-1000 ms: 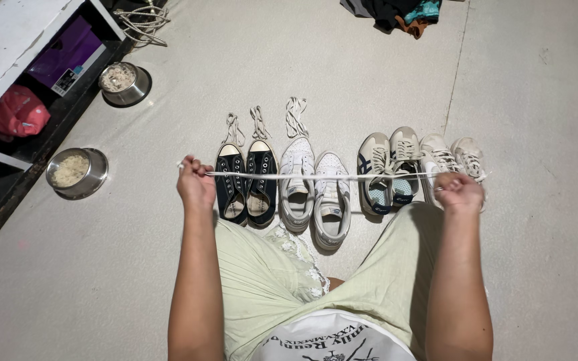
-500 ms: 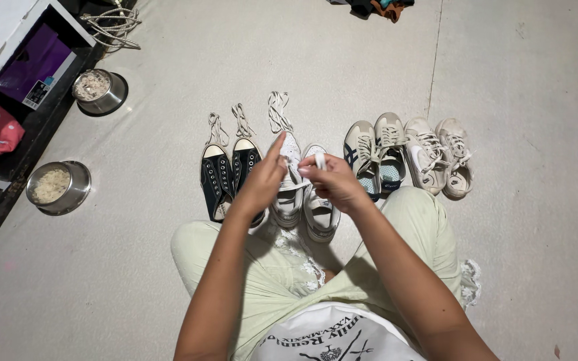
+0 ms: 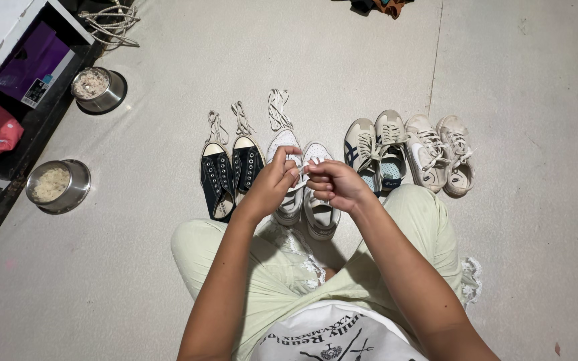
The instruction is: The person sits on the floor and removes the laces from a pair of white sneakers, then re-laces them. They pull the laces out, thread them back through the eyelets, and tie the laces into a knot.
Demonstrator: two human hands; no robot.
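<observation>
My left hand (image 3: 273,182) and my right hand (image 3: 332,184) meet over a pair of white sneakers (image 3: 304,194) on the floor. Both pinch a white shoelace (image 3: 304,168), gathered short between the fingertips. Left of the white pair stands a pair of dark canvas shoes (image 3: 231,175) without laces. Three loose bundled laces (image 3: 242,119) lie on the floor just beyond the toes. To the right stand a beige pair with dark stripes (image 3: 374,154) and a cream laced pair (image 3: 444,152). I sit cross-legged in light green trousers.
Two metal bowls holding pale grains (image 3: 57,185) (image 3: 98,88) sit at the left beside a dark shelf unit (image 3: 15,80) with a purple box and a pink bag. A coil of rope (image 3: 112,20) lies at the top left. Crumpled clothes (image 3: 376,5) lie at the top.
A second ago I held the lace stretched wide between both hands. My hands have come together over the white sneakers and the lace is now gathered between them.
</observation>
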